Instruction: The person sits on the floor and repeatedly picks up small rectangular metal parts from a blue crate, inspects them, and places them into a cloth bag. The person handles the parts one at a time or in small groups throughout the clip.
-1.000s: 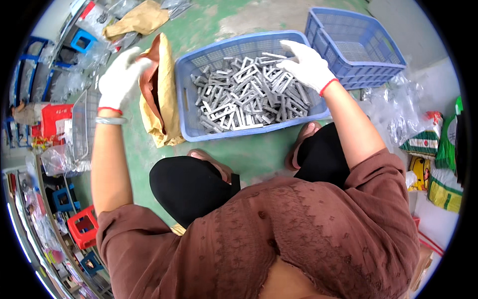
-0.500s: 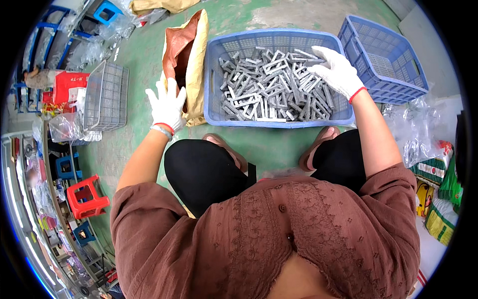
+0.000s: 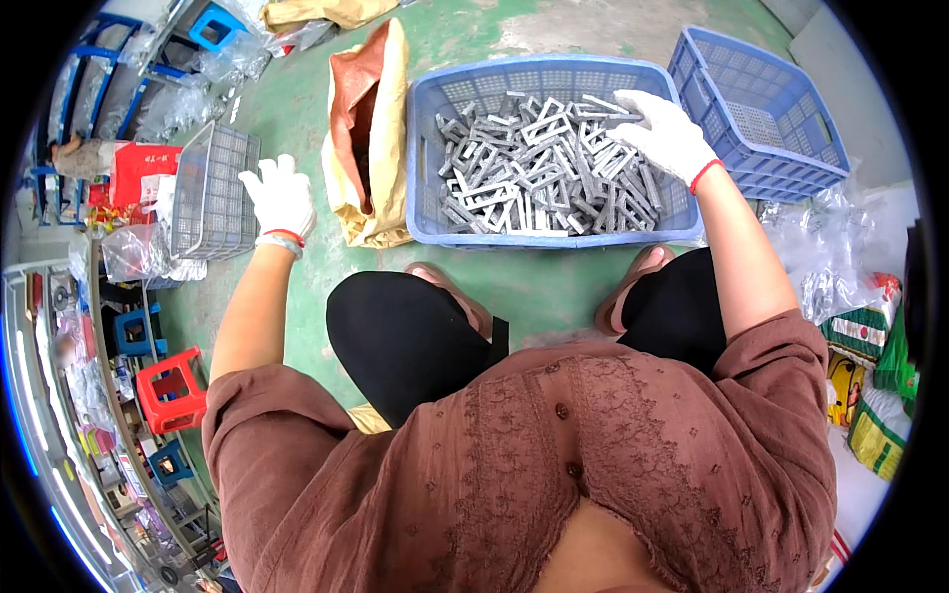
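My left hand [image 3: 280, 201], in a white knit glove with a red cuff, hangs open with fingers apart between the grey mesh basket [image 3: 213, 198] and a tan woven sack [image 3: 384, 158]. Nothing is in it. The sack stands upright with its mouth gaping, showing an orange-brown lining; its contents are too dark to make out. Over the right part of a blue plastic basket [image 3: 554, 240] is my right hand [image 3: 667, 138], gloved the same way, its fingers stretched and holding nothing visible. Many grey rectangular metal frames [image 3: 549, 163] lie heaped inside that basket, just beneath its fingertips.
Another blue basket [image 3: 756, 109] stands against the full one at the right. Clear plastic bags [image 3: 820, 242] lie beside it. On the left are a red stool [image 3: 170, 390], cluttered shelves [image 3: 109, 395] and a blue stool [image 3: 215, 27]. The floor [image 3: 534, 287] is painted green.
My left hand has moved left, away from the sack's mouth, toward the grey basket. My right hand has shifted only slightly over the metal frames.
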### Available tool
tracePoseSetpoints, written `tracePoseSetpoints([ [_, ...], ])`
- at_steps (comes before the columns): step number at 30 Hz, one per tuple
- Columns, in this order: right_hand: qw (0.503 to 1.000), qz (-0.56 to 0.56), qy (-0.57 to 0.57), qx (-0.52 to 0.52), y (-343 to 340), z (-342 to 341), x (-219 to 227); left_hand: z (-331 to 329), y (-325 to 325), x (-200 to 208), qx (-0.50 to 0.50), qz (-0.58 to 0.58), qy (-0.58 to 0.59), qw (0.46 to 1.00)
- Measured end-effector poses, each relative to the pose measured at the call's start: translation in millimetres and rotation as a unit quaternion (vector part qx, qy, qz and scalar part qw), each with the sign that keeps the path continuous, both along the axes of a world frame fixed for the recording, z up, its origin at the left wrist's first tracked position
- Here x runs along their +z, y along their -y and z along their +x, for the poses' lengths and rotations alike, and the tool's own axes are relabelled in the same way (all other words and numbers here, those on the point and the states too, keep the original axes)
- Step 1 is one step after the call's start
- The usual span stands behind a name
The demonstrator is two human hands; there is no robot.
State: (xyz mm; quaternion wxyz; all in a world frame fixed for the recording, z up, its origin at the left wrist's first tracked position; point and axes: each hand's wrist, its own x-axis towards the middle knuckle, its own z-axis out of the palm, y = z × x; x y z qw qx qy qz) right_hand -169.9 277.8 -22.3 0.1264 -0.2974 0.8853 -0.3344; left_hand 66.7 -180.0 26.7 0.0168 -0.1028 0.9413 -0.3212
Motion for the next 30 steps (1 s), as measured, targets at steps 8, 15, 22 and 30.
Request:
tracePoseSetpoints([
  [8,0.999,-0.019,-0.042,-0.004,-10,4,-3,-21,-70,-29,0.037,0.266,0.116,0.956],
  [15,0.999,0.003,-0.049,-0.006,-14,-2,-6,-12,12,-114,0.155,0.241,0.086,0.954],
  [22,0.999,-0.009,-0.045,0.001,-15,-4,-10,-10,-19,-59,0.16,0.23,0.059,0.958],
  [30,0.999,0.004,-0.031,0.01,-13,2,-3,10,13,55,0.123,0.136,-0.031,0.982],
])
